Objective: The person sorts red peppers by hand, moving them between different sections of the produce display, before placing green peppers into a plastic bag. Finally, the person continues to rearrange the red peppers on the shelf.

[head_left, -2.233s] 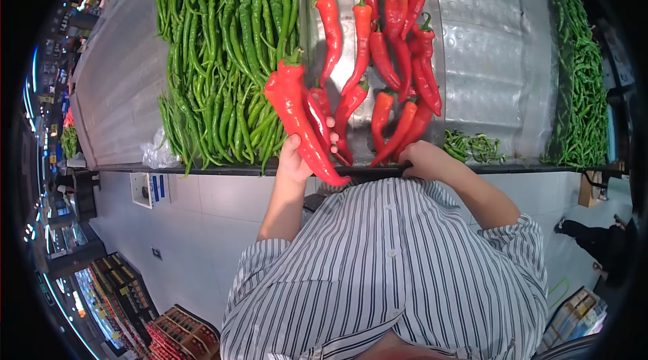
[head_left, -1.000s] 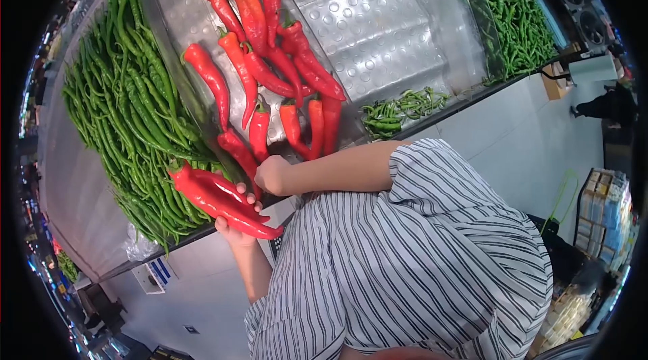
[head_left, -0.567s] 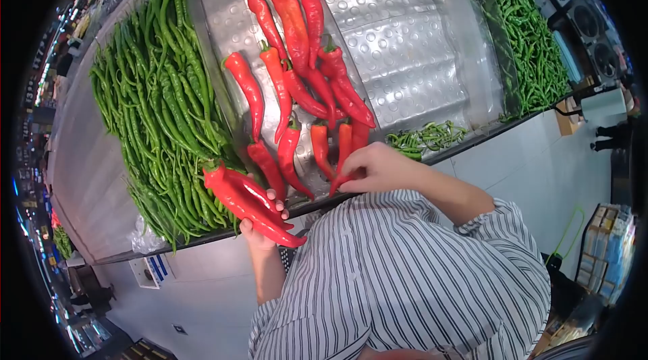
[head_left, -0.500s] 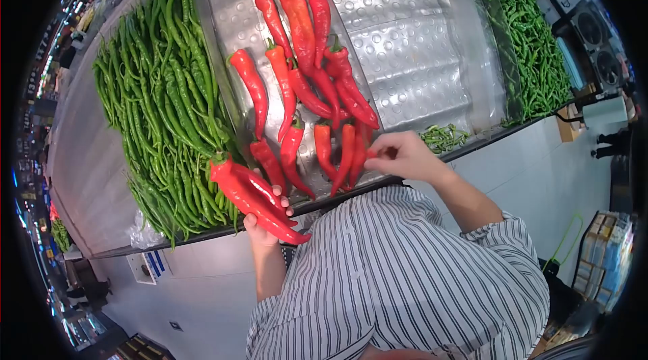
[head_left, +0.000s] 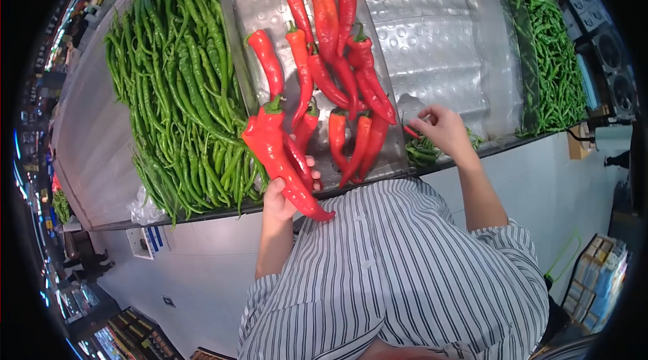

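My left hand (head_left: 278, 202) is wrapped round red peppers; a large glossy one (head_left: 282, 161) with a green stem lies across the palm, tip pointing toward my shirt. Behind it, at least one more red pepper (head_left: 299, 159) shows near my fingers. My right hand (head_left: 440, 132), fingers pinched, is over a small heap of green peppers (head_left: 422, 151) at the tray's front edge. At its fingertips is a small red pepper piece (head_left: 410, 132). Between the hands several red peppers (head_left: 351, 144) lie on the dimpled metal tray, with more red peppers (head_left: 324, 16) farther back.
Long green peppers (head_left: 182, 90) are piled on the left, beyond a divider. Another heap of green peppers (head_left: 550, 56) sits at the far right behind a clear panel. The dimpled metal surface (head_left: 432, 43) stretches between. A crumpled plastic bag (head_left: 145, 208) hangs at the front left edge.
My right hand has moved right, from beside the red peppers to over the small green heap, with the red piece at its fingertips. My left hand has raised its peppers slightly; the view has shifted.
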